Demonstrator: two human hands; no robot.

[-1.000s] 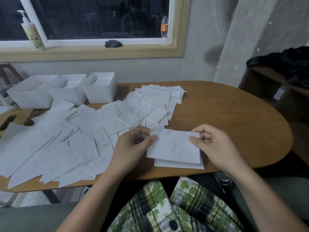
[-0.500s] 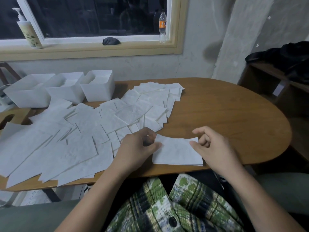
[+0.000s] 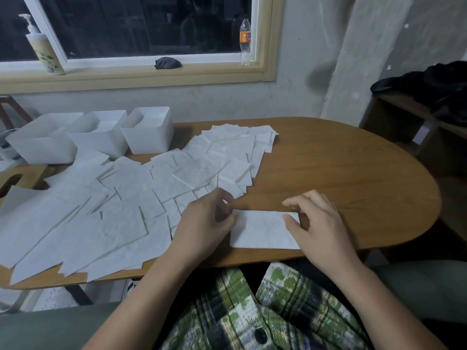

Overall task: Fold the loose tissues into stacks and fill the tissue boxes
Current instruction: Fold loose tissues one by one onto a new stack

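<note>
A folded white paper tissue (image 3: 262,231) lies flat at the near edge of the brown oval wooden tabletop (image 3: 341,178), its long axis running left to right along that edge. The left hand (image 3: 204,223) has its grip pinched on the tissue's left end; the right hand (image 3: 321,228) pinches the far right corner. Loose white tissue sheets (image 3: 121,198) spread to the left, near three white plastic boxes (image 3: 149,140).

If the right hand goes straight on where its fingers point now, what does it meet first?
Probably the left hand, which holds the other end of the same folded tissue; the right hand points leftward at it.
</note>
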